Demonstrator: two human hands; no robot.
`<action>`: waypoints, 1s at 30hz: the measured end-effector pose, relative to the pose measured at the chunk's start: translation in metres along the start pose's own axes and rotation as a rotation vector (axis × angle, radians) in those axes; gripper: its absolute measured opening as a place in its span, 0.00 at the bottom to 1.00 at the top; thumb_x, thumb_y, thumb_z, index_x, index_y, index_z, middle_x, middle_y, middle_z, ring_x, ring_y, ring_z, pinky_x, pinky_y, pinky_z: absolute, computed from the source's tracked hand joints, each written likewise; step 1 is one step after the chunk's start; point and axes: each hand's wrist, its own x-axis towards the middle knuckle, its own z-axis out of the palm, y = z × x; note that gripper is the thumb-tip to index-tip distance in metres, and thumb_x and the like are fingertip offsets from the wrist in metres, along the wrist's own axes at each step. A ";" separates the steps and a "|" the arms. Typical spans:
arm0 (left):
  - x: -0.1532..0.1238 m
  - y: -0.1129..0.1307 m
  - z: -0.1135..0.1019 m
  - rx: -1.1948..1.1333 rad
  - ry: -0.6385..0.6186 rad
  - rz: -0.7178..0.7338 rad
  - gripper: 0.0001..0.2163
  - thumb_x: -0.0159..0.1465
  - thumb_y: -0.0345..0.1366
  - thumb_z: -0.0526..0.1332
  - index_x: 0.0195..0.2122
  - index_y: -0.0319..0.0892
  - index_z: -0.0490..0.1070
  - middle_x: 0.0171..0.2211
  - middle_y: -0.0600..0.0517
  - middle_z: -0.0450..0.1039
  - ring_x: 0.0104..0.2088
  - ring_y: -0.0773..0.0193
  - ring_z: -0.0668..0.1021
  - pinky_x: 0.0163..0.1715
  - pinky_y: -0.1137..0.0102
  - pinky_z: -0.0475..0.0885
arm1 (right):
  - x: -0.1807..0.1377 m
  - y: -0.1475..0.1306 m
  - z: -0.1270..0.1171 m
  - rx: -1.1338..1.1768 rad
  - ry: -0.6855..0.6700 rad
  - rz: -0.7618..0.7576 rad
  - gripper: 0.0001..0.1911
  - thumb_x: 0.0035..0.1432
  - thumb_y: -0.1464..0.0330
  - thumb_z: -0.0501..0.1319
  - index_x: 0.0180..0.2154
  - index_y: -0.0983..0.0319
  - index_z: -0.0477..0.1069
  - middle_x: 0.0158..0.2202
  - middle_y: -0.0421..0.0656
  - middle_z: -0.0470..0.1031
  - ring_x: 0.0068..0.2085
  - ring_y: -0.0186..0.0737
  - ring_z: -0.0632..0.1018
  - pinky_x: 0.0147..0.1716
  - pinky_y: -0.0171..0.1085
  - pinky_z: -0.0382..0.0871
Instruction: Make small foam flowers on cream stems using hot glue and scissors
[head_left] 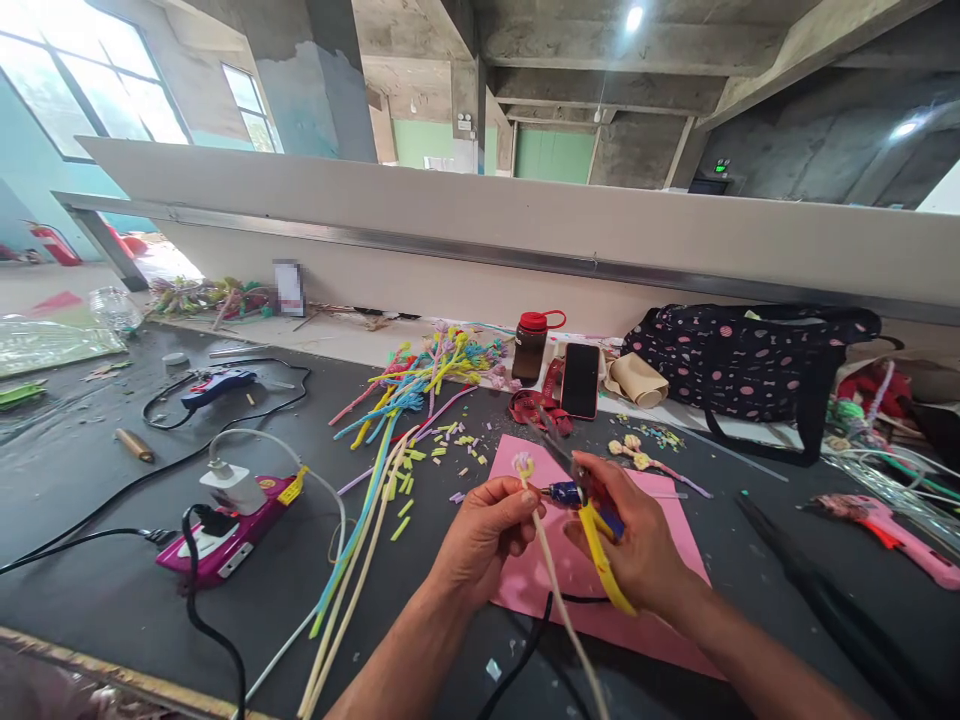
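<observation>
My left hand (484,535) pinches a cream pipe-cleaner stem (551,575) topped by a small curled flower (523,464). In my right hand (637,545) is a glue gun (592,505) with a yellow trigger and blue-red body, its nozzle touching the stem just below the flower. The gun's black cord (525,650) trails toward me. Both hands hover over a pink sheet (675,530) on the dark table.
A bundle of coloured pipe cleaners (405,400) and cut scraps lie left of the sheet. A pink power strip (225,535) with plugs sits at left, a second glue gun (217,385) behind it. Bottle (530,347), phone (580,380), spotted bag (742,365) stand at the back; pink glue gun (892,525) at right.
</observation>
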 end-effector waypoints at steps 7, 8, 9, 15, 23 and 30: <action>-0.001 -0.002 0.002 0.000 0.006 0.036 0.12 0.44 0.36 0.70 0.21 0.36 0.70 0.18 0.52 0.71 0.17 0.73 0.70 0.14 0.79 0.59 | -0.005 -0.005 0.007 -0.150 0.002 -0.134 0.31 0.43 0.76 0.57 0.52 0.61 0.60 0.39 0.45 0.67 0.37 0.43 0.70 0.34 0.40 0.66; -0.002 -0.002 0.002 -0.001 0.010 0.037 0.12 0.43 0.37 0.71 0.21 0.36 0.70 0.17 0.53 0.71 0.17 0.72 0.70 0.14 0.79 0.59 | -0.006 -0.005 0.008 -0.151 0.004 -0.138 0.31 0.42 0.77 0.57 0.52 0.61 0.60 0.38 0.45 0.67 0.37 0.43 0.70 0.34 0.40 0.66; -0.002 -0.002 0.002 -0.002 0.011 0.038 0.12 0.42 0.37 0.71 0.21 0.36 0.69 0.16 0.53 0.70 0.17 0.72 0.70 0.15 0.79 0.59 | -0.006 -0.005 0.009 -0.146 0.007 -0.139 0.32 0.41 0.77 0.57 0.52 0.61 0.59 0.38 0.45 0.67 0.37 0.43 0.70 0.34 0.40 0.66; -0.001 -0.003 0.001 -0.009 0.010 0.067 0.11 0.42 0.36 0.71 0.22 0.37 0.71 0.16 0.54 0.70 0.18 0.72 0.70 0.17 0.78 0.62 | -0.009 -0.006 0.010 -0.126 -0.015 -0.136 0.34 0.40 0.79 0.55 0.53 0.60 0.58 0.41 0.46 0.66 0.40 0.44 0.69 0.38 0.42 0.67; -0.002 -0.003 0.001 0.021 -0.011 0.163 0.07 0.46 0.33 0.69 0.22 0.37 0.73 0.18 0.53 0.72 0.19 0.71 0.71 0.19 0.77 0.63 | -0.011 -0.005 0.012 -0.106 -0.031 -0.095 0.34 0.41 0.79 0.54 0.53 0.60 0.58 0.40 0.45 0.66 0.38 0.43 0.70 0.37 0.42 0.67; -0.003 -0.003 0.001 0.071 -0.060 0.244 0.05 0.50 0.34 0.68 0.23 0.38 0.74 0.19 0.51 0.74 0.21 0.69 0.73 0.19 0.77 0.64 | -0.013 -0.002 0.013 -0.118 -0.044 -0.128 0.33 0.43 0.78 0.55 0.54 0.61 0.57 0.42 0.46 0.67 0.41 0.45 0.70 0.39 0.43 0.66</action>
